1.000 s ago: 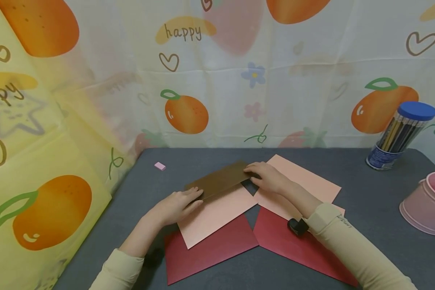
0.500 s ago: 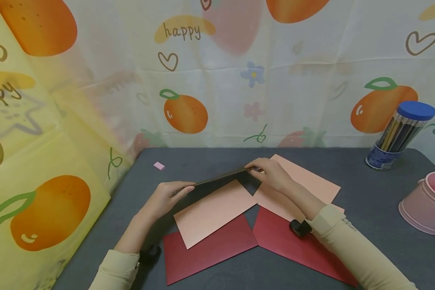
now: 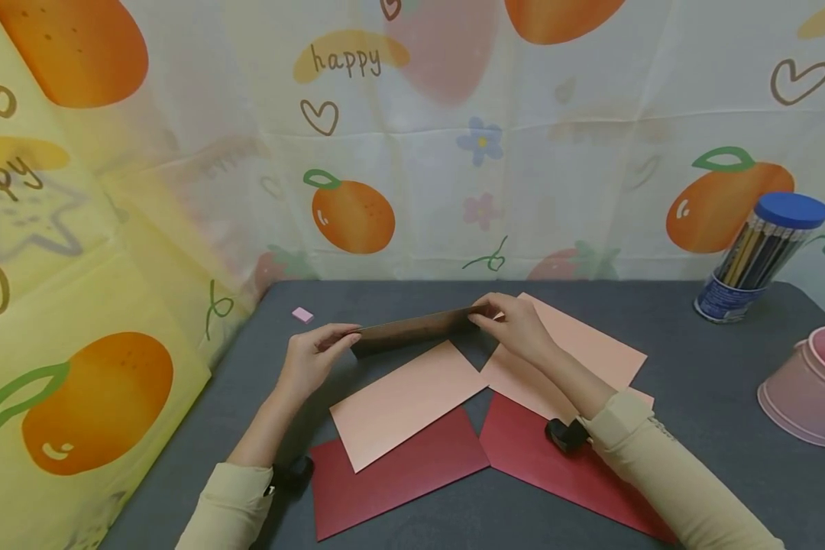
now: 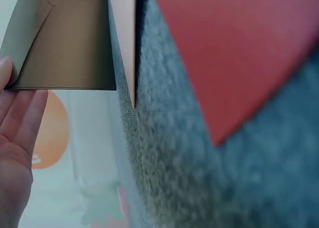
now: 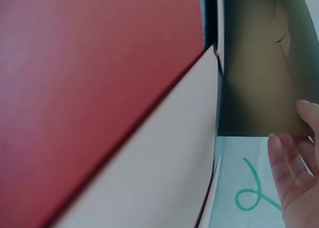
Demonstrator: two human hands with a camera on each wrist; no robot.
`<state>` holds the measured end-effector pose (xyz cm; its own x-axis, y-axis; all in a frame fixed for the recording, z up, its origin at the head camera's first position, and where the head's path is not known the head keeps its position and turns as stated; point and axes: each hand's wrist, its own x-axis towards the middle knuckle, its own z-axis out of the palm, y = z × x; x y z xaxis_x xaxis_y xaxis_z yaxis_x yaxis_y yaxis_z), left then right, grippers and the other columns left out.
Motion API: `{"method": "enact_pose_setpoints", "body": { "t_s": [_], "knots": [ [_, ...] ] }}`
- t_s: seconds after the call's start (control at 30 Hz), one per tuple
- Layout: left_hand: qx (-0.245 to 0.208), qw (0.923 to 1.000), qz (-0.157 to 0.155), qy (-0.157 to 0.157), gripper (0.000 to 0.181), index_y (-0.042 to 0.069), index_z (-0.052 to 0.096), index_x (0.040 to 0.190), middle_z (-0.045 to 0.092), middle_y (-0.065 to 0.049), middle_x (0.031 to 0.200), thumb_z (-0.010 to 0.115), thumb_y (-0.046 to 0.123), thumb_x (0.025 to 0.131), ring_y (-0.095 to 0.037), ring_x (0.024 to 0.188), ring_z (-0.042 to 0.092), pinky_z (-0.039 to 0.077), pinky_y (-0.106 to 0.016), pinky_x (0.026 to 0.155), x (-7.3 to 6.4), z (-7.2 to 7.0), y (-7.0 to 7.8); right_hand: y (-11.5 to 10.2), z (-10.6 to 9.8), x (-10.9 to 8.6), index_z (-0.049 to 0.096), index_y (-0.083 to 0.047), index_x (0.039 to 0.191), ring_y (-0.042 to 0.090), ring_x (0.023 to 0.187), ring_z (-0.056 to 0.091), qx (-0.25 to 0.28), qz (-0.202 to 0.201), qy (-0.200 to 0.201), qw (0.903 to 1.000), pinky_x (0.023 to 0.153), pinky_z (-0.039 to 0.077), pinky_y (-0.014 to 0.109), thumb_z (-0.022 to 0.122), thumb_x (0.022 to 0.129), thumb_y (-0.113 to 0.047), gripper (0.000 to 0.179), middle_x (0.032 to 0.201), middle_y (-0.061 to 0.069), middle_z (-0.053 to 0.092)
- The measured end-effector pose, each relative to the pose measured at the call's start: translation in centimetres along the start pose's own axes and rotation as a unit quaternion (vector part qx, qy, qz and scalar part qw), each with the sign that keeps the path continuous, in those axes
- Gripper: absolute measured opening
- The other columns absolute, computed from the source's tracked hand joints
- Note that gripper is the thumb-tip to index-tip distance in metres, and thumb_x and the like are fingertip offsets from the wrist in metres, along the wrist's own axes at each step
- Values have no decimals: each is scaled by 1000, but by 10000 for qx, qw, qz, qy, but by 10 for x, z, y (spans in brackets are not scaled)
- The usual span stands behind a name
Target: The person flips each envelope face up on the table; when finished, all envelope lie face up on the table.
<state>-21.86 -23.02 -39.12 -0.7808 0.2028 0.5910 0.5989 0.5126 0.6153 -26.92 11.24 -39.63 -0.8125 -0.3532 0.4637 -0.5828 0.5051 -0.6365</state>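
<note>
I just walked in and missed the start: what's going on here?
A person holds a brown envelope-like piece tilted up, the left hand pinching one end, the right hand the other. Nearer the person, a peach piece lies overlapping a red piece on the dark table; another red piece lies to the right.

I can read "happy" in brown lowercase lettering on the far white, fruit-printed cloth backdrop [image 3: 426, 176], and "ppy" on the yellowish fruit-printed cloth [image 3: 131, 290] at left. The far-right clear cylindrical pencil tub's [image 3: 761, 256] blue label [image 3: 727, 299] is illegible.
</note>
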Motion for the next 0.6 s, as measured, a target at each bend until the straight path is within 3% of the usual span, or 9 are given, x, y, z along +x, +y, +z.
{"method": "enact_pose_setpoints", "body": {
  "t_s": [0.1, 0.27, 0.37, 0.47, 0.53, 0.6],
  "knots": [
    [-95, 9979, -635, -15, 16, 12, 76, 104, 74, -2, 92, 73, 14, 89, -13, 82, 70, 51, -17, 70, 1, 0, -7, 0, 2, 3, 70, -11, 101, 18, 82, 62, 7, 261, -7, 9997, 71, 54, 36, 72, 90, -16, 13, 88, 2, 66],
    [-10, 9882, -1527, -118, 20, 9, 75, 103, 73, -5, 93, 74, 22, 88, -15, 87, 69, 52, -21, 72, 4, 1, -9, 0, 4, 7, 69, -10, 104, 23, 86, 63, -100, 714, -31, 9974, 66, 48, 37, 71, 91, -23, 19, 87, 3, 64],
    [78, 9800, -1981, -135, 21, 6, 73, 98, 72, -6, 92, 75, 24, 87, -18, 88, 68, 51, -23, 71, 5, 2, -12, 2, 6, 9, 64, -7, 94, 24, 85, 62, -178, 907, -60, 9957, 65, 46, 36, 71, 91, -25, 20, 86, 5, 65],
    [211, 9737, -2254, -257, 21, 5, 71, 93, 72, -6, 90, 75, 25, 87, -18, 87, 66, 49, -25, 69, 6, 3, -16, 3, 8, 10, 50, -8, 77, 22, 78, 60, -220, 1087, -136, 9937, 61, 41, 33, 71, 91, -26, 31, 82, 6, 64],
    [302, 9719, -2297, -409, 20, 5, 71, 91, 72, -6, 87, 75, 24, 88, -18, 84, 65, 47, -26, 68, 6, 4, -18, 3, 10, 11, 40, -9, 73, 20, 68, 55, -263, 1206, -229, 9921, 58, 37, 32, 71, 91, -26, 39, 78, 6, 61],
    [379, 9713, -2281, -549, 19, 5, 71, 90, 72, -6, 86, 74, 23, 88, -19, 83, 65, 47, -27, 68, 5, 4, -20, 3, 11, 13, 40, -10, 71, 17, 60, 47, -366, 1295, -332, 9903, 56, 33, 31, 71, 91, -26, 39, 72, 6, 56]
  ]
}}
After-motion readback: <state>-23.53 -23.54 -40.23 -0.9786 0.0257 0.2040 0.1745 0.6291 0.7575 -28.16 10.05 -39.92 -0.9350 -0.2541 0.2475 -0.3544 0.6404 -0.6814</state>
